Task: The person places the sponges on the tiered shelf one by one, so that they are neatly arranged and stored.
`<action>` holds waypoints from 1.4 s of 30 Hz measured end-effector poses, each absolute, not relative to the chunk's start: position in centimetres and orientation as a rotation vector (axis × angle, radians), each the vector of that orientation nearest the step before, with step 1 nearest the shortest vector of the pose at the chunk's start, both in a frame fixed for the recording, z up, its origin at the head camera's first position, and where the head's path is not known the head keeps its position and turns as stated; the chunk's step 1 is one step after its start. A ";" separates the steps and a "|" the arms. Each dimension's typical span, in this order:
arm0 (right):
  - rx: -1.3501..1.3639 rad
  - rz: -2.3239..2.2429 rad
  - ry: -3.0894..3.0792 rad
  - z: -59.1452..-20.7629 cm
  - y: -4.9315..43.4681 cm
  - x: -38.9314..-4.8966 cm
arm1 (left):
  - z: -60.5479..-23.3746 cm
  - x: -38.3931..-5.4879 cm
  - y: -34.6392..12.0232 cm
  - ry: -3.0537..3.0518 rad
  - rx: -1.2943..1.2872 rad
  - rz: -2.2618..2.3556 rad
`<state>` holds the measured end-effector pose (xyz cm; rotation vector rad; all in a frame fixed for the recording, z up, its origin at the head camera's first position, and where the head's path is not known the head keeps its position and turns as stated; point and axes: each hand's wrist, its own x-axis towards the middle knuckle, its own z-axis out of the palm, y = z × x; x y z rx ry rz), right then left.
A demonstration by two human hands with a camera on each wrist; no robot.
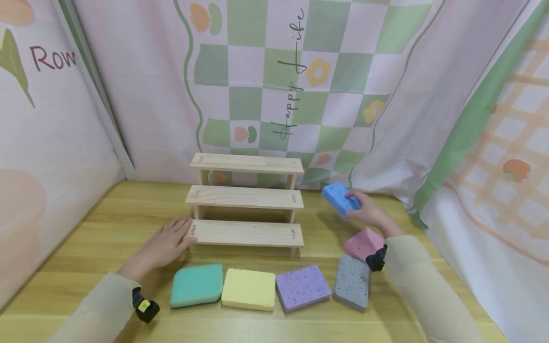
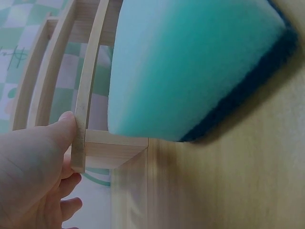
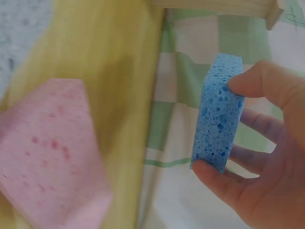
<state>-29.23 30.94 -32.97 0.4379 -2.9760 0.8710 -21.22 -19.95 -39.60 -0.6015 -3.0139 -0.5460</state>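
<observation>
My right hand (image 1: 368, 209) pinches a blue sponge (image 3: 219, 114) by its edges, thumb on one side and fingertips on the other. The sponge is held up tilted, to the right of a three-step wooden display shelf (image 1: 246, 233). Below that hand lies a pink sponge (image 1: 363, 244), partly covered by the wrist. At the shelf's left end, my left hand (image 1: 165, 243) rests with extended fingers against the lowest step, its thumb touching the board in the left wrist view. A teal sponge (image 2: 200, 67) with a dark blue underside lies near this hand.
In a row before the shelf are a yellow sponge (image 1: 249, 288), a purple sponge (image 1: 302, 287) and a grey sponge (image 1: 351, 282), right of the teal one. Patterned curtains (image 1: 141, 95) enclose the wood-grain table (image 1: 103, 224) at the back and sides.
</observation>
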 end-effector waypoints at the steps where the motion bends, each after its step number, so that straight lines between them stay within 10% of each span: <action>1: 0.456 0.859 -2.964 -32.7 31.0 -29.2 | -39.6 -21.2 -20.0 -3.014 -0.601 -0.548; 42: 0.716 0.872 -2.833 -23.5 24.6 -30.9 | -39.9 -21.4 -20.0 -3.026 -0.593 -0.430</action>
